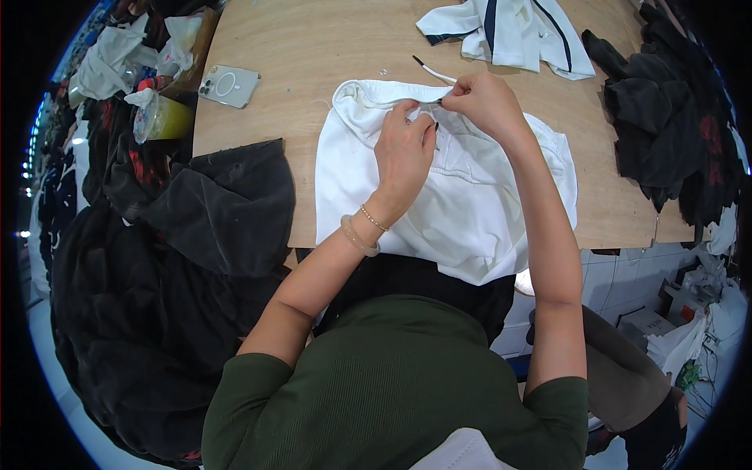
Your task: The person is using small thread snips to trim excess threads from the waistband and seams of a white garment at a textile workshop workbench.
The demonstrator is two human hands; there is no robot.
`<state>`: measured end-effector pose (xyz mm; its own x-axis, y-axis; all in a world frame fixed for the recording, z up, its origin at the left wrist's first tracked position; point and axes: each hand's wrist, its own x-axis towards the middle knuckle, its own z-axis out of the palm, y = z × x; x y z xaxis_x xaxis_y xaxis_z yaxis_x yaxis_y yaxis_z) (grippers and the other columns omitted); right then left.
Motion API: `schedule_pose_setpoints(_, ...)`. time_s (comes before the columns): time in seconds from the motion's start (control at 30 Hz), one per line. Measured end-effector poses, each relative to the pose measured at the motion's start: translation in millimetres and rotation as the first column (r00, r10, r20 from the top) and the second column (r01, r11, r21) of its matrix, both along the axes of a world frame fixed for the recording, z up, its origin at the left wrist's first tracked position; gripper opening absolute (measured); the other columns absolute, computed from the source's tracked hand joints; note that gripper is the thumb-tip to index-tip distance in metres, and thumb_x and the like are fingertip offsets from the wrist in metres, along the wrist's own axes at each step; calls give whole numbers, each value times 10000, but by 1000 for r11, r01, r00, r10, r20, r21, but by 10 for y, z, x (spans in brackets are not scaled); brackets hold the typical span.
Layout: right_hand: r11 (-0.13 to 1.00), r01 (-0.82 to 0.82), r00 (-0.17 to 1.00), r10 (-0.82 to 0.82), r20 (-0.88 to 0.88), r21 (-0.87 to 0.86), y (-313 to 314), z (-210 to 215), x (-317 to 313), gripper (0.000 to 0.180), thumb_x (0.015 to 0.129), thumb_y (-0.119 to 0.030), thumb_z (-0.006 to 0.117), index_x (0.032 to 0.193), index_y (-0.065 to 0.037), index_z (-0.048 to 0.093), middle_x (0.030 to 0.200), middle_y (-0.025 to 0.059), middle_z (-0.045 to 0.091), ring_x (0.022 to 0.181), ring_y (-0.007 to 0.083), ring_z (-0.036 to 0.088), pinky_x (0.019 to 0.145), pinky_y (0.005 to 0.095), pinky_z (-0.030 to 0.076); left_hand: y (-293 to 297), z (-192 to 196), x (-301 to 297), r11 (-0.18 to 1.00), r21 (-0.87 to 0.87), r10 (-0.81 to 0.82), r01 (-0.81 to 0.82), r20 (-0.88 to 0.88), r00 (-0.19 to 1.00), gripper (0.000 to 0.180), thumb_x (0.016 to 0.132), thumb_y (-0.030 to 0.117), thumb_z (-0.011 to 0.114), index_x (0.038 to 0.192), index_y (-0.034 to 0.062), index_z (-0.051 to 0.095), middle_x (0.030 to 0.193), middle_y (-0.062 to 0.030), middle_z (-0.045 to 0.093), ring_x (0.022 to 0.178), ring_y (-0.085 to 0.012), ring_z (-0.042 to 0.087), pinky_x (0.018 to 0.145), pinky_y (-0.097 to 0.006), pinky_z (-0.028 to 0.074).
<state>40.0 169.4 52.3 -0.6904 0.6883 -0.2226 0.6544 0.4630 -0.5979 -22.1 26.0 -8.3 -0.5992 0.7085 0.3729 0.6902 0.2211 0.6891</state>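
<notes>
Green sleeves fill the bottom of my view as both bare forearms reach over a plywood table [329,47] to a white garment [462,196] spread at its near edge. My left hand [403,153], bangle at the wrist, presses flat with fingers pinched on the waistband; my right hand [486,102] is closed on the white drawstring [431,70], whose dark-tipped end trails toward the far side. I judge the cord work goes best with the band held taut and short, even pulls. A phone [229,84] lies to the left, dark clothes [211,204] heaped beside it, another white piece [509,31] beyond.
</notes>
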Motion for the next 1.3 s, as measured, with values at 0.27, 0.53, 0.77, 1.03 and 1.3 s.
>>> schedule_pose_setpoints(0.27, 996, -31, 998, 27, 49, 87, -38, 29, -40, 235, 643, -239, 693, 701, -13, 665, 623, 122, 635, 602, 234, 619, 582, 351, 473, 0, -9, -9, 1000, -14, -7, 7, -3, 1000, 96, 773, 71, 658, 856, 23, 661, 1133, -130, 581, 927, -286, 572, 796, -367, 474)
schedule_pose_setpoints(0.53, 989, 39, 995, -27, -91, 139, 53, 133, 278, 295, 668, -274, 706, 746, 8, 662, 648, 146, 639, 631, 263, 633, 594, 363, 484, -168, 250, 236, 980, 165, -119, 116, 12, 993, 111, 743, 7, 667, 851, 21, 646, 1167, -151, 574, 822, -225, 572, 686, -325, 493)
schedule_pose_setpoints(0.77, 957, 254, 889, -289, -355, -143, 112, 394, 821, 219, 832, -196, 645, 885, 16, 657, 658, -1, 594, 607, 78, 516, 563, 249, 411, -562, 530, 674, 593, 114, -803, 797, 158, 575, 122, 786, 147, 686, 883, 88, 639, 1121, -48, 595, 821, -182, 625, 654, -299, 515)
schedule_pose_setpoints(1.03, 898, 325, 737, -436, -516, -296, -25, 285, 1173, 205, 954, -201, 535, 1065, -36, 586, 776, -29, 512, 704, 45, 428, 636, 185, 344, -511, 479, -701, 991, 112, 51, -72, 181, 982, 77, 870, 68, 591, 853, -8, 594, 841, -97, 619, 663, -175, 588, 577, -286, 474)
schedule_pose_setpoints(1.3, 801, 475, 603, -598, -528, -365, -46, -21, 1489, 137, 915, -192, 616, 872, -67, 580, 699, -70, 451, 608, 33, 320, 545, 193, 267, -531, 352, -1215, 985, -24, 173, -172, 99, 980, 186, 849, 153, 639, 968, 9, 642, 901, -113, 607, 752, -237, 597, 712, -323, 477)
